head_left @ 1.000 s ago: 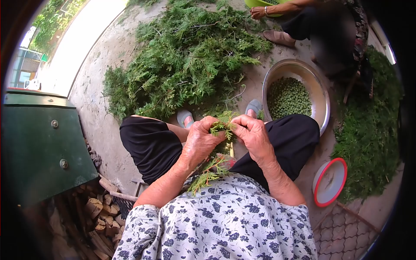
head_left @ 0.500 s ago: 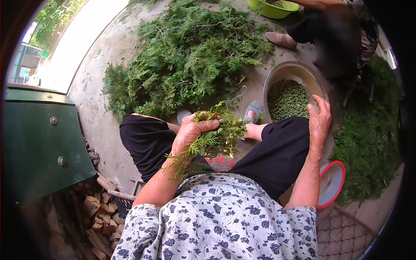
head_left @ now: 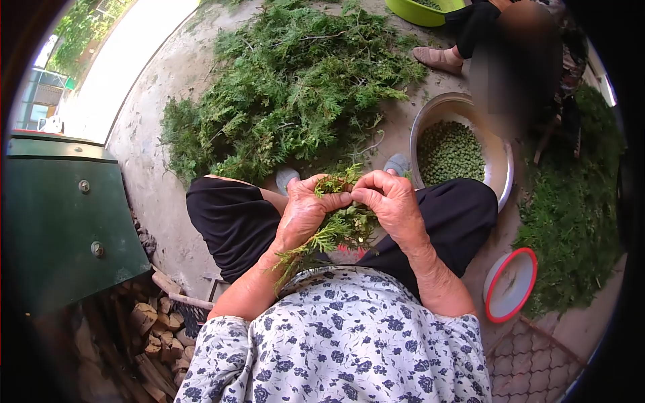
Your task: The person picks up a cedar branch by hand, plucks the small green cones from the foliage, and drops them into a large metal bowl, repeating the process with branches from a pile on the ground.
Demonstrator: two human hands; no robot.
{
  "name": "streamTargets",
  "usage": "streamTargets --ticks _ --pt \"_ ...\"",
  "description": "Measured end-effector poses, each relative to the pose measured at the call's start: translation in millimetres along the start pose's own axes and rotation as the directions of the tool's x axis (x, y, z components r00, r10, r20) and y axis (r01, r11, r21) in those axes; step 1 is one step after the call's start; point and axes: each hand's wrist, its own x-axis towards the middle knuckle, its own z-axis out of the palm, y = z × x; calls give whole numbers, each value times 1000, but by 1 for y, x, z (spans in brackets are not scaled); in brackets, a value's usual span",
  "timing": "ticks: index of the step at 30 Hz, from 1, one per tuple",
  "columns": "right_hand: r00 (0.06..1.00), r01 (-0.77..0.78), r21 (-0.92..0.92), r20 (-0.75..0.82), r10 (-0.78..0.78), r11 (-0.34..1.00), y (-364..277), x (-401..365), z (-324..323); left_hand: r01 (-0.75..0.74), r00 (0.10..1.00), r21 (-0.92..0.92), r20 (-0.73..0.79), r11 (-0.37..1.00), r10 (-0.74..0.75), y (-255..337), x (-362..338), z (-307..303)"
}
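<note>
My left hand (head_left: 307, 208) is closed around a leafy evergreen sprig (head_left: 329, 236) with flat, scaly green foliage, held above my lap. The thumb and fingers of my right hand (head_left: 392, 201) are pinched together at the sprig, thumb tip against the left thumb; whatever lies between them is hidden. Beyond my right knee stands a wide metal basin (head_left: 498, 161), partly filled with small round green cones (head_left: 450, 153). A large heap of cut evergreen branches (head_left: 282, 94) lies on the ground ahead.
A red-rimmed white bowl (head_left: 510, 285) sits tilted at my right. More evergreen branches (head_left: 571, 215) lie farther right. Another person (head_left: 517, 67) sits at the upper right near a lime-green basin (head_left: 420, 13). Green metal panel (head_left: 67, 215) and split firewood (head_left: 161, 329) flank my left.
My right hand has come from beside the metal basin to the sprig, and its spread fingers have closed into a pinch. The left hand still holds the sprig.
</note>
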Motion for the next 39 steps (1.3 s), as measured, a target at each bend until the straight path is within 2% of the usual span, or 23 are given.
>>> streamTargets --ticks 1,2,4,6,7,10,11,12,13,14,18,20,21,22,23,24,27,30,32,34,36,38,39 --pt "965 -260 338 48 259 905 1 0 -3 27 1000 -47 -3 999 -27 3 -2 1" --pt "865 -471 612 179 468 636 2 0 -7 53 999 -93 -6 994 -54 5 -3 2" --pt "887 -430 665 186 423 611 6 1 -14 48 998 -66 -36 997 -50 6 -3 1" --pt "913 -317 749 73 402 582 0 2 -17 49 997 -37 -62 998 -51 8 -3 3" --pt "922 -321 771 122 367 550 -5 2 -20 36 997 -75 -64 996 -41 12 -5 5" --pt "924 -360 710 184 335 605 -2 -5 -18 34 996 -116 -76 993 -43 17 -6 6" --pt "914 -384 599 136 383 703 -8 -7 -14 4 997 -116 -80 993 -14 16 -6 6" --pt "955 -292 337 56 291 895 -3 -7 -9 -25 996 -115 -83 993 16 16 -6 5" --pt "972 -234 234 38 231 944 -3 -7 -6 -25 996 -114 -83 993 15 15 -6 5" --pt "985 -171 127 26 169 977 -5 -6 -4 -30 997 -120 -71 992 21 15 -6 5" --pt "995 -84 53 66 80 995 -2 -5 -3 -10 999 -149 -52 989 2 10 -6 4" --pt "945 -328 290 104 311 899 2 -6 -4 -86 993 -50 -90 995 82 -8 1 1" --pt "945 -328 290 104 311 899 5 -7 -4 -159 979 52 -120 986 164 -9 2 2" --pt "891 -445 537 184 416 717 8 -8 -6 -160 979 51 -120 986 165 -7 1 2" --pt "826 -521 721 290 483 457 11 -9 -8 -121 987 -31 -115 992 116 -3 -1 3" --pt "826 -520 721 290 483 457 12 -9 -10 -80 992 -112 -106 990 68 3 -3 4" --pt "887 -366 888 242 394 278 15 -7 -16 -64 996 -145 -72 987 54 7 -3 2" --pt "896 -300 919 179 407 256 1 0 -27 -25 999 -196 -24 980 21 7 -3 -1" --pt "881 -277 927 139 453 254 7 4 -30 5 1000 -247 11 969 -2 7 -4 -2" --pt "882 -405 804 218 418 436 22 7 -37 10 998 -247 56 969 4 7 -5 -1" --pt "850 -480 750 268 454 455 20 11 -42 10 994 -219 104 976 13 6 -5 -3" --pt "826 -547 456 433 362 702 17 17 -42 9 988 -190 150 982 20 7 -5 -4" --pt "831 -494 390 476 289 777 16 18 -42 12 984 -159 178 987 17 9 -6 -4"
